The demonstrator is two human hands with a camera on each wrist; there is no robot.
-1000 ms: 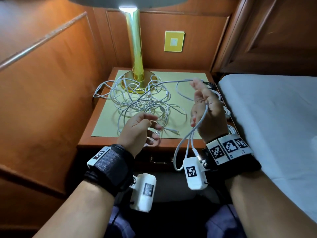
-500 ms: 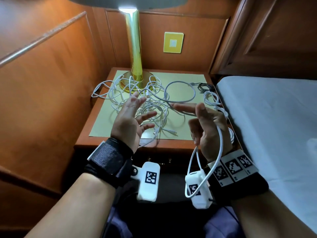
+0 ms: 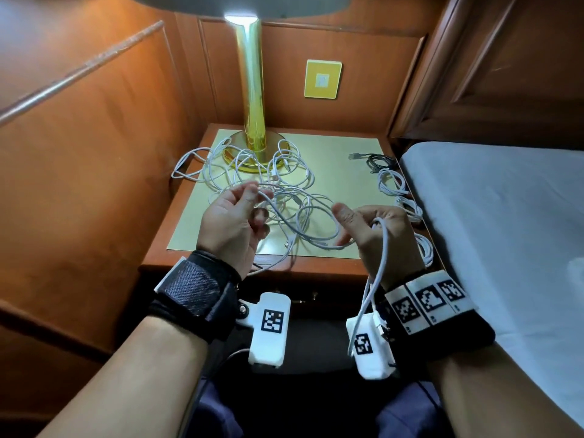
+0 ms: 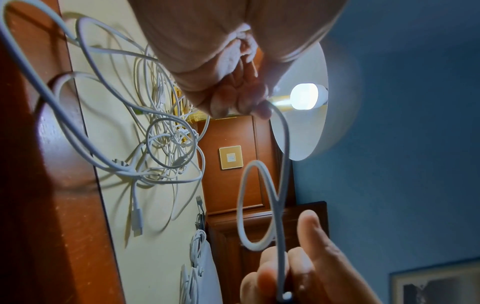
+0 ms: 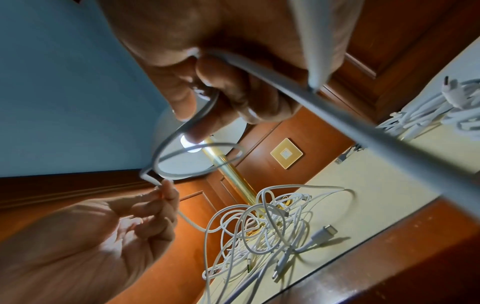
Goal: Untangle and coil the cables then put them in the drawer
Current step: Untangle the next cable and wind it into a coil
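Head view, catalogue of contents. Item one: white cable (image 3: 303,232), round, smooth plastic sheath, held in the air between both hands in a slack loop above the near half of the table (image 3: 177,257). Item two: tangle of white cables (image 3: 268,181), thin, glossy, many overlapping loops, lying on a pale yellow mat (image 3: 341,172) at 12 o'clock from the hands, wrapped partly around the lamp base. Several plug ends lie at its near edge. Item three: lamp (image 3: 251,90), polished brass column on a round brass foot, lit, standing at the far side of the table. Item four: coiled white cables (image 3: 392,184), bundled in a row along the table's edge at 3 o'clock, beside a dark cable (image 3: 376,161) with a metal plug. Item five: table, reddish varnished wood, square. Item six: bed (image 3: 493,200), smooth grey sheet, at 3 o'clock. Wood-panelled walls; a square yellow wall plate (image 3: 323,79) at 12 o'clock.

Left hand (image 3: 234,219): thumb and forefinger pinch the held cable, remaining fingers loosely curled. Right hand (image 3: 379,235): fingers curled around the same cable, thumb raised; the cable runs out over the back of the wrist and hangs down past the wrist camera (image 3: 368,346). The hands are apart, the tangle just beyond the left one.
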